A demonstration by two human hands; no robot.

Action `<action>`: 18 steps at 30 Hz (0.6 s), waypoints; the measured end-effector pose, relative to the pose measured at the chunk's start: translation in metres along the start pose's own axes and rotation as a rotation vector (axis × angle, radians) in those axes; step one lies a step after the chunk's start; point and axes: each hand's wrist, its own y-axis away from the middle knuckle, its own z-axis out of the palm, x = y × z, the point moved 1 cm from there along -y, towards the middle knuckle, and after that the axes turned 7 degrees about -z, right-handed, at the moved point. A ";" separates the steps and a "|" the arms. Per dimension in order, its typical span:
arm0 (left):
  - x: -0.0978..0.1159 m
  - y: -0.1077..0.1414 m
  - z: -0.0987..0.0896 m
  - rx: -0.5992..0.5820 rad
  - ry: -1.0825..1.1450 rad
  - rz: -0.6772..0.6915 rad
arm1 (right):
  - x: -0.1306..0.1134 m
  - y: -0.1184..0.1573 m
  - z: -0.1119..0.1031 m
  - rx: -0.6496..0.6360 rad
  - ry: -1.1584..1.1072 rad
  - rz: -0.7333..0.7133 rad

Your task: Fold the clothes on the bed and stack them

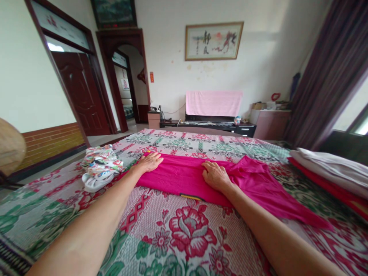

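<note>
A bright pink cloth (181, 174) lies across a floral cover (155, 222) — directly beneath the left hand (150, 161), flat on its left end, and the right hand (216, 175), loosely bent near its middle — both unclenched.

Magenta cloth (175, 172): patches beneath left hand (150, 162) and right hand (215, 175) were hidden. Folded stack (333, 163), 3 o'clock, was cut by right edge; round wooden object (10, 147), 9 o'clock, by left. Dark-framed picture (114, 14), 11 o'clock, lost its top. Cabinet-top items (270, 104), 2 o'clock, were too small to identify.
</note>
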 end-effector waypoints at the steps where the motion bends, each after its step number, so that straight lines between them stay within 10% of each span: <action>1: -0.006 0.000 0.000 0.028 -0.006 -0.047 | 0.000 0.000 0.000 -0.003 0.000 -0.001; 7: -0.021 0.006 -0.005 0.259 -0.027 -0.317 | 0.000 -0.001 -0.001 -0.005 -0.001 0.002; 12: 0.018 0.013 -0.006 0.352 0.028 -0.061 | 0.001 -0.002 0.000 -0.011 -0.002 -0.010; 18: 0.056 0.021 0.005 0.178 0.072 0.059 | 0.003 -0.002 0.002 0.006 -0.002 -0.028</action>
